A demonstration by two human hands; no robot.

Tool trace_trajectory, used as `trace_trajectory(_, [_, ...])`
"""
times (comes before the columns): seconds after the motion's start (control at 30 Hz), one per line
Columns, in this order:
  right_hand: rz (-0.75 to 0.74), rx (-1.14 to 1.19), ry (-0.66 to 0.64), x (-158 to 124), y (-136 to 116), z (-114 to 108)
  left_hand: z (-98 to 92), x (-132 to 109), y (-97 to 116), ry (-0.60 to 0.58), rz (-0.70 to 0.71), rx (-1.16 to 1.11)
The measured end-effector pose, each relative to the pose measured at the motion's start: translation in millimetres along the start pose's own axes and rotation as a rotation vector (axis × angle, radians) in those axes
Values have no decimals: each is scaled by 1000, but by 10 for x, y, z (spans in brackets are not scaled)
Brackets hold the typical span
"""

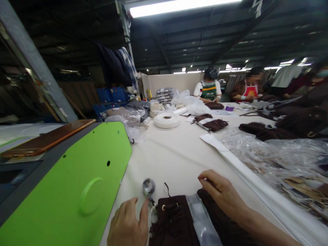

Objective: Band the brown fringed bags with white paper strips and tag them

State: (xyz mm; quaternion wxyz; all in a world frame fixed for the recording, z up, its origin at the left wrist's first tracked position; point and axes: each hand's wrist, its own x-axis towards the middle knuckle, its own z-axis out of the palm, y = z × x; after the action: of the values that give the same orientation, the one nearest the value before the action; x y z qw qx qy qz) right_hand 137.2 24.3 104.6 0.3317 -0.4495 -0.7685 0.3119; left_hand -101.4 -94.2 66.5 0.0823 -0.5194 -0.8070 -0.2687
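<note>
Dark brown folded fabric pieces (pixel 176 218) lie at the near edge of the table, with gold eyelets, a thin cord and fringe on the left part. A clear plastic strip (pixel 202 218) runs between the left and right brown parts. My left hand (pixel 129 222) is just left of the fabric, thumb apart from the fingers, holding nothing visible. Over the right brown part is my right hand (pixel 221 191), thumb and fingertips drawn together in a pinch; anything between them is too small to make out. A small round roll of clear tape (pixel 149 187) stands beyond my left hand.
A bright green machine panel (pixel 102 177) borders the table on the left. A white tape roll (pixel 167 120) and another brown fringed bundle (pixel 211 123) lie farther back. Clear plastic bags (pixel 269 157) and a white strip (pixel 230 159) occupy the right. Co-workers (pixel 208 90) sit across the table.
</note>
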Motion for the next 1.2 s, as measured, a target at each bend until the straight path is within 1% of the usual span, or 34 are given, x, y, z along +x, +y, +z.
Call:
trace_trajectory(0.03, [-50, -76, -26, -65, 29, -57, 42, 110, 95, -198, -97, 54])
trace_trajectory(0.07, [-85, -147, -73, -117, 39, -83, 97, 206, 173, -353, -185, 76])
trace_trajectory(0.1, [-105, -215, -134, -149, 31, -77, 160, 284, 233, -463, -257, 76])
trace_trajectory(0.13, [-116, -279, -200, -157, 5, -40, 229, 340, 275, -524, -307, 60])
trace_trajectory(0.17, [-120, -341, -259, -141, -35, 21, 296, 375, 302, -544, -333, 34])
trace_trajectory(0.27, [-109, -478, -389, -12, -185, 282, 446, 395, 313, -527, -347, -16])
trace_trajectory(0.37, [-148, -490, -498, 43, -258, 553, 492, 374, 274, -513, -350, -59])
trace_trajectory(0.43, [-243, -440, -548, -38, -219, 715, 491, 369, 244, -503, -357, -101])
trace_trajectory(0.5, [-376, -364, -616, -178, -128, 854, 491, 374, 216, -492, -367, -141])
trace_trajectory(0.57, [-494, -257, -699, -304, -31, 947, 504, 385, 190, -481, -377, -171])
trace_trajectory(0.6, [-531, -202, -719, -342, 3, 970, 515, 391, 177, -479, -380, -186])
trace_trajectory(0.67, [-544, -139, -680, -354, 25, 953, 539, 401, 156, -479, -378, -218])
trace_trajectory(0.73, [-476, -178, -609, -296, -5, 853, 558, 405, 147, -481, -367, -254])
trace_trajectory(0.77, [-444, -211, -619, -253, -30, 778, 562, 404, 151, -484, -356, -279])
trace_trajectory(0.8, [-428, -226, -657, -209, -53, 690, 564, 404, 162, -485, -343, -308])
trace_trajectory(0.87, [-423, -202, -712, -126, -83, 500, 562, 409, 204, -478, -317, -370])
trace_trajectory(0.9, [-412, -190, -688, -89, -84, 409, 562, 419, 234, -469, -304, -400])
trace_trajectory(0.93, [-377, -204, -631, -56, -74, 329, 566, 436, 268, -456, -292, -428])
trace_trajectory(1.0, [-248, -317, -520, 0, -26, 218, 592, 487, 338, -440, -270, -486])
trace_trajectory(1.03, [-189, -391, -510, 22, 8, 192, 615, 517, 370, -446, -261, -523])
trace_trajectory(1.1, [-118, -475, -531, 51, 83, 191, 672, 570, 422, -486, -259, -614])
trace_trajectory(1.2, [-40, -435, -498, 65, 165, 238, 741, 607, 469, -589, -301, -778])
